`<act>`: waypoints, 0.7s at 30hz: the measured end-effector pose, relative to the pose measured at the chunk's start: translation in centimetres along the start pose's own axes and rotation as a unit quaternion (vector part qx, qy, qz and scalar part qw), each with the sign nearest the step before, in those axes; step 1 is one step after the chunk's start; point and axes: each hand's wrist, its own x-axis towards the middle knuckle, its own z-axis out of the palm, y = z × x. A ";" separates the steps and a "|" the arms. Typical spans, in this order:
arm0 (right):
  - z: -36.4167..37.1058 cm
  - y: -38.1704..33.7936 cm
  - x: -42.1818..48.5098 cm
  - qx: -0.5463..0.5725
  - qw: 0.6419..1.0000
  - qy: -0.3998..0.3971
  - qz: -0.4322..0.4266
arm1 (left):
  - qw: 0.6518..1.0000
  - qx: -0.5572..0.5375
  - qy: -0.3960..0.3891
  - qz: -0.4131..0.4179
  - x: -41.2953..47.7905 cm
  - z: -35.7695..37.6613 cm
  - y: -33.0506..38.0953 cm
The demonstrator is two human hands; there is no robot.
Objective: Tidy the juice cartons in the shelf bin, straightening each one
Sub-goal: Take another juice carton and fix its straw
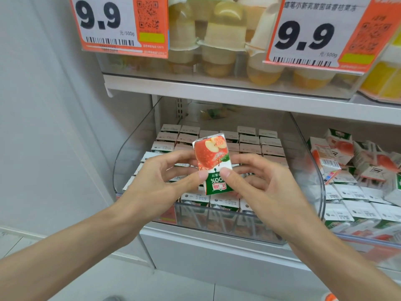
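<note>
Currently juice carton (211, 164), upside-down, pinched btwn left hand (152, 185) & right hand (269, 187) fingers (247, 159).

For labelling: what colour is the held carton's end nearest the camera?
Green with white print on the carton, best in head view.

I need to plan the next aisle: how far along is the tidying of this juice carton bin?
Mostly done: the cartons in the clear bin stand in even rows, tops up. In hand: the left hand and right hand pinch one apple carton above the bin, its print upside down. Left: turn it and set it back; its slot is hidden behind the hands. The neighbouring bin holds jumbled cartons.
</note>
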 end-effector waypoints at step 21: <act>-0.3 0.7 0.4 -0.036 0.998 0.036 -0.046 | 0.980 -0.177 -0.062 -0.071 -0.2 0.2 0.9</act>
